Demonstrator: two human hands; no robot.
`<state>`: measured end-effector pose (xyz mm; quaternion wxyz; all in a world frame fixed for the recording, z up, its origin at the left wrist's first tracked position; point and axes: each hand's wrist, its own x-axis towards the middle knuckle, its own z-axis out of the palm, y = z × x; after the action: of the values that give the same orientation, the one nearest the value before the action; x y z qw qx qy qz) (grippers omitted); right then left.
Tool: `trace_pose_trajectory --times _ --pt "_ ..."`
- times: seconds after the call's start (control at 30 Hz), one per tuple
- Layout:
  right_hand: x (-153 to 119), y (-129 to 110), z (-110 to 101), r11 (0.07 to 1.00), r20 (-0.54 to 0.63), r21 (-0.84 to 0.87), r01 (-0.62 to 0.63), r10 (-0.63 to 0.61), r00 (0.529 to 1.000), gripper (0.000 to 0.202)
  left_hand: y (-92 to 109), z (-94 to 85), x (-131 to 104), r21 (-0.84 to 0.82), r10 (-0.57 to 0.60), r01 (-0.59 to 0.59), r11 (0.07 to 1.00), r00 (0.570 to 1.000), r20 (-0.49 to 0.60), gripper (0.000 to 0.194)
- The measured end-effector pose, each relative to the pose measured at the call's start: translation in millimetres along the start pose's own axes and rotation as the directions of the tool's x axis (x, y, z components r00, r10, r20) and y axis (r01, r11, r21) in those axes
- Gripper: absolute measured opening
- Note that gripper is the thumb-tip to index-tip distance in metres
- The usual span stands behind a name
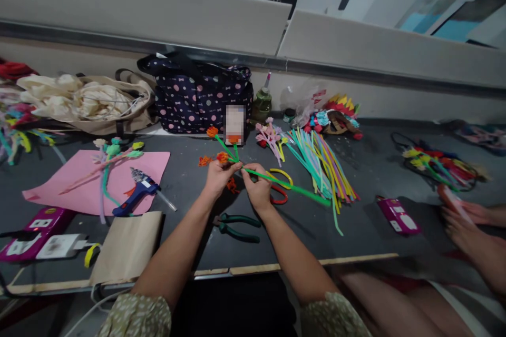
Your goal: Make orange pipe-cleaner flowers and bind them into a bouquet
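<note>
Between my two hands is a bunch of green pipe-cleaner stems (223, 143) topped with small orange flowers (212, 131). My left hand (220, 178) is closed on the stems just under the flowers. A long green pipe cleaner (300, 188) runs from the bunch out to the right, and my right hand (256, 185) pinches it near the joint. Orange fluffy pieces (232, 185) lie on the table between the hands. Beyond my right hand are scissors with red and yellow handles (281, 195), partly hidden. Green-handled pliers (239, 227) rest below my hands.
A blue glue gun (138, 194) lies on pink paper (160, 166) at the left, near a brown pad (126, 247). Coloured pipe cleaners (316, 163) are right of centre. A dark bag (197, 97) stands behind. Another person's hands (470, 224) are at far right.
</note>
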<state>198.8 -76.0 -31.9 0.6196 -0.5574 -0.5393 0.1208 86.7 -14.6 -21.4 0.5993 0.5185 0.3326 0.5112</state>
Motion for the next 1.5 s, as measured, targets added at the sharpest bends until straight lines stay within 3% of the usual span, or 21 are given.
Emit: trace_pose_trajectory --times 0.17,0.37,0.67,0.8,0.93,1.13,1.5 --pt "3.6 3.7 1.8 0.912 0.102 0.278 -0.301 0.283 0.954 0.016 -0.3 -4.3 0.7 0.002 -0.007 0.007 1.0 1.0 0.03 0.029" --pt "4.3 2.5 4.9 0.751 0.187 0.508 -0.421 0.381 0.905 0.02 4.4 -6.6 -0.4 0.058 0.027 -0.034 0.998 0.993 0.118 0.025" --pt "2.2 5.3 4.9 0.906 -0.072 0.373 -0.198 0.241 0.968 0.013 -1.8 0.8 2.4 -0.017 0.008 -0.009 1.0 0.998 -0.057 0.023" --pt "0.1 10.7 4.9 0.992 -0.135 0.128 -0.004 0.021 0.991 0.006 -3.3 5.2 0.9 -0.053 0.004 -0.009 0.999 0.996 -0.092 0.023" --pt "-0.7 9.6 4.5 0.988 -0.119 -0.009 0.156 -0.156 0.98 0.005 -2.2 8.9 -1.6 -0.092 -0.024 0.013 0.996 0.992 -0.126 0.023" --pt "-2.8 8.6 4.6 0.989 -0.061 -0.039 0.145 -0.147 0.987 0.004 -2.4 6.7 -1.4 -0.1 -0.051 0.04 0.994 0.992 -0.112 0.022" --pt "-3.2 10.1 4.4 0.989 -0.059 -0.034 0.141 -0.143 0.988 0.004 4.1 9.6 -2.0 -0.199 -0.06 0.038 0.979 0.992 -0.107 0.027"
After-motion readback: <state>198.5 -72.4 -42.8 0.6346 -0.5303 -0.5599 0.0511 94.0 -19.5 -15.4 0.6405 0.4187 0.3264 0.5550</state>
